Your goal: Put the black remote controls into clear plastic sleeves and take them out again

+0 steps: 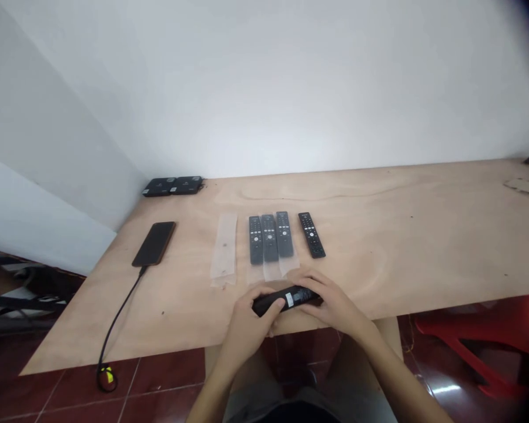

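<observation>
Grasped at both ends, a black remote control (281,294) spans the gap between a person's left hand (249,320) and right hand (330,299) over the near part of a wooden worktop (405,247), its white label (290,301) facing up; the left hand clasps the end at 9 o'clock with its thumb on top, while the right hand's fingers wrap the end at 3 o'clock. From there, three sleeved remotes (269,238) lie side by side toward 12 o'clock, a loose remote (312,236) at 1 o'clock, a translucent sleeve (224,249) at 10 o'clock and, farther that way, a phone (155,244) joined to a black cable (120,317)
</observation>
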Motion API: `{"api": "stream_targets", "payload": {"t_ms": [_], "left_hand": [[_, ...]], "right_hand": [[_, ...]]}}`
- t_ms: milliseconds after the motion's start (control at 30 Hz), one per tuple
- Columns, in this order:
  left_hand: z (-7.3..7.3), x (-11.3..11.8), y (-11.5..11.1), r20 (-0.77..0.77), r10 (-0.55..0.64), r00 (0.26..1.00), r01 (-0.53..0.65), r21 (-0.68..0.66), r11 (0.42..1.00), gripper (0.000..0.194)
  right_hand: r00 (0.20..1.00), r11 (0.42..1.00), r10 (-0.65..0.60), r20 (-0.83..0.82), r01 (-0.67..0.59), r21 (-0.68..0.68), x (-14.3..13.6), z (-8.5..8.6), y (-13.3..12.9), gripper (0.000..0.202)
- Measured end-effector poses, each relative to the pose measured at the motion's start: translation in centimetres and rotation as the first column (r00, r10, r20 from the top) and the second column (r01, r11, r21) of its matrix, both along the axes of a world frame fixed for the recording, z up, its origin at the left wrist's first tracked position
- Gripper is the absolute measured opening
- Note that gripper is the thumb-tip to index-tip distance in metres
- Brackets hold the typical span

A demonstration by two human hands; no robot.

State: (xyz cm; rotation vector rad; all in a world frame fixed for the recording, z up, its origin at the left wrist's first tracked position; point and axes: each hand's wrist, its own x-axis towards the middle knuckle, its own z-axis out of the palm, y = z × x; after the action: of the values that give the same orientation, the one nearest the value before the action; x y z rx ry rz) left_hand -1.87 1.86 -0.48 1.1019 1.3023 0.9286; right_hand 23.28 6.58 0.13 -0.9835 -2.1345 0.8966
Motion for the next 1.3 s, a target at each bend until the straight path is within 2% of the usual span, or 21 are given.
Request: {"api": "stream_targets", "payload": {"t_ms": [67,200,300,367,433,500,567,667,767,900,1033,1167,1233,1300], "left_hand": [[0.6,-0.2,0.4,0.020,-0.014,1.000,0.014,-0.004,1.000,0.036],[1.7,-1.1,1.2,-0.023,-0.113,0.993,0.113,0.020,0.993,0.034],[1.7,-1.5,1.5,-0.046,-0.161,0.986,0.162,0.024,0.986,0.036],[1.4,-1.5,1.5,-0.083,-0.148,0.986,0.153,0.055,0.987,0.039],[1.2,-1.5,1.5,-0.187,-0.086,0.979,0.115,0.153,0.981,0.036],[1.0,-1.6,1.5,-0.324,-0.038,0.945,0.135,0.282,0.950,0.024],[1.0,-1.9,1.5,-0.442,-0.048,0.896,0.235,0.379,0.895,0.019],[0.9,-2.9,1.5,-0.562,-0.079,0.823,0.391,0.460,0.797,0.037],[0.7,-3.9,1.6,-0.602,-0.063,0.796,0.429,0.488,0.760,0.050],[0.7,-4.6,1.5,-0.549,-0.095,0.830,0.388,0.448,0.806,0.049],[1.3,-4.5,1.6,-0.465,-0.110,0.878,0.318,0.396,0.861,0.044],[0.8,-4.9,1.6,-0.228,-0.118,0.966,0.197,0.366,0.910,0.038],[0.3,-5.2,1.4,-0.112,-0.102,0.988,0.135,0.346,0.929,0.039],[0.0,-5.6,1.2,-0.065,-0.073,0.995,0.091,0.338,0.937,0.041]], "right_hand": [[1.000,1.000,0.015,0.000,-0.015,0.019,-0.1,-0.3,0.1,0.045],[0.999,1.000,0.018,0.028,-0.018,0.020,0.3,-0.7,0.2,0.042],[1.000,1.000,0.006,0.023,-0.007,0.022,0.6,-0.8,0.1,0.042],[1.000,1.000,0.005,0.010,-0.005,0.022,0.6,-0.8,0.1,0.042],[1.000,1.000,-0.008,0.002,0.008,0.014,0.7,-0.8,0.1,0.044],[1.000,1.000,-0.028,0.002,0.028,0.003,0.7,-0.7,0.1,0.045],[1.000,0.999,-0.031,0.006,0.031,-0.008,0.7,-0.4,0.1,0.046],[1.000,1.000,-0.023,-0.007,0.023,-0.002,0.6,-0.3,0.2,0.045],[0.999,0.999,-0.035,-0.032,0.035,0.015,0.5,-0.4,0.4,0.044],[0.999,1.000,-0.028,-0.044,0.028,0.001,0.5,-0.3,0.4,0.045],[0.996,1.000,-0.020,-0.084,0.020,-0.004,0.4,0.5,0.4,0.043],[0.994,1.000,-0.013,-0.107,0.010,-0.028,0.2,1.3,0.4,0.042],[0.994,0.999,-0.012,-0.110,0.008,-0.035,0.2,1.5,0.5,0.043],[0.993,0.999,-0.008,-0.117,0.004,-0.038,0.2,1.5,0.5,0.043]]}}
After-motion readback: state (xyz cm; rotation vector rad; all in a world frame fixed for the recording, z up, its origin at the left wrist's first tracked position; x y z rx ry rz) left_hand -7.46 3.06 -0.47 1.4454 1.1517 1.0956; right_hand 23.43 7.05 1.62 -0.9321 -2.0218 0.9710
